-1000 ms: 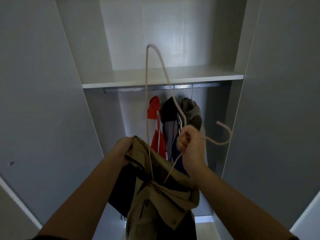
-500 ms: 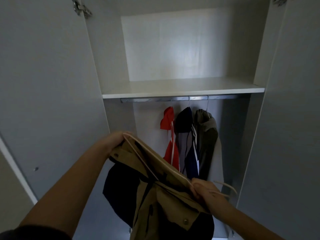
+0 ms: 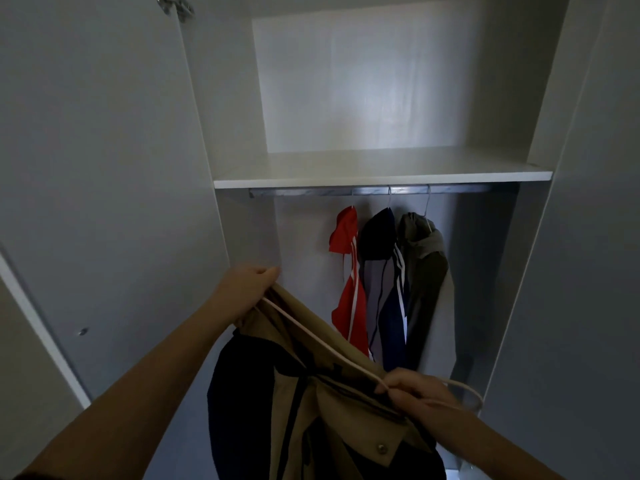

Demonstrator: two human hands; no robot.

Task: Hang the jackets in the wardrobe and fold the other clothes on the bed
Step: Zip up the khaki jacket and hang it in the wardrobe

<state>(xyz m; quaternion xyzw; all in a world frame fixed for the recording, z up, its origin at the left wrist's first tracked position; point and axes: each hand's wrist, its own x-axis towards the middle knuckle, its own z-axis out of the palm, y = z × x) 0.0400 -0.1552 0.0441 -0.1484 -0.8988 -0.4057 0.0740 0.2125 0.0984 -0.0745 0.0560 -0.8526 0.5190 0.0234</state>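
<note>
Head view. The wardrobe (image 3: 381,168) stands with both doors swung wide, the left door (image 3: 104,168) and right door (image 3: 588,237) framing the opening. A white shelf crosses the interior, and a metal rail (image 3: 311,192) runs directly beneath it.

Three garments hang from the rail, close together on its right half: a red jacket (image 3: 349,299) on the left, a navy and grey jacket (image 3: 381,289) with white stripes in the middle, and an olive jacket (image 3: 426,282) on the right. Thin hooks are visible above the middle and right garments.

The tan jacket (image 3: 349,420), which has a dark lining, is off the rail and held in front of the opening, below the hung garments. The left hand (image 3: 247,289) grips its upper edge, fingers curled round the fabric. A pale hanger (image 3: 322,340) runs diagonally across the jacket's top from the left hand down to the right hand (image 3: 415,393). The right hand pinches the hanger, with the hook sticking out to its right. Whether the hanger's arm sits inside the jacket's shoulder cannot be determined.
</note>
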